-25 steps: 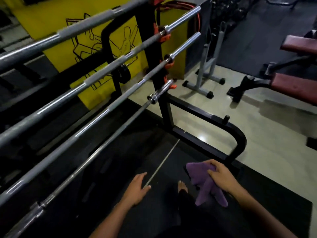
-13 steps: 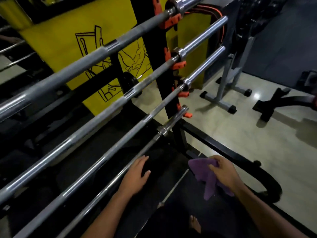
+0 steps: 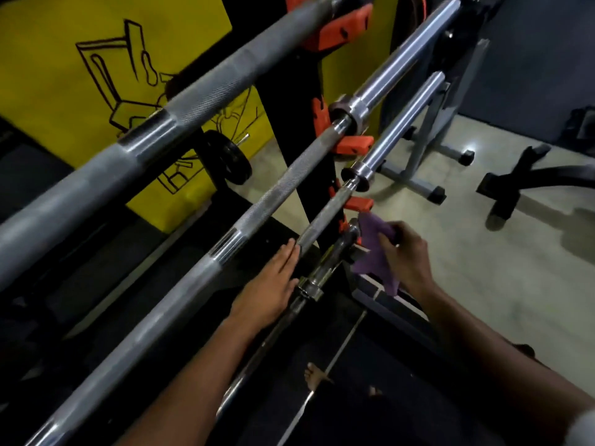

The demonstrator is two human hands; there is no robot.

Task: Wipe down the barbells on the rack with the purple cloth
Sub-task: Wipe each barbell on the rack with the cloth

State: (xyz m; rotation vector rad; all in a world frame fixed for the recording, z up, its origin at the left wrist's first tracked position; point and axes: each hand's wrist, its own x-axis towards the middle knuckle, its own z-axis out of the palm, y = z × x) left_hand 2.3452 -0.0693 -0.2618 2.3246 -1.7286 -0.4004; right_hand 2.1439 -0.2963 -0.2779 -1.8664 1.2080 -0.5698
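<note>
One hand, the right hand (image 3: 406, 255), clutches the purple cloth (image 3: 375, 252) against the end of the lowest barbell (image 3: 325, 270), while the left hand (image 3: 269, 286) lies flat and unclenched beside it. Wiping looks barely begun; three upper barbells (image 3: 270, 194) on the rack (image 3: 291, 101) appear untouched.

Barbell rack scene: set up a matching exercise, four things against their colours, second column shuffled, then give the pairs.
Things:
1. cloth gripped by the right hand
2. rack hooks
3. wall panel with the line drawing
4. top barbell

Colours:
A. yellow
B. grey metal
C. purple
D. orange

Pairs: 1-C, 2-D, 3-A, 4-B
</note>
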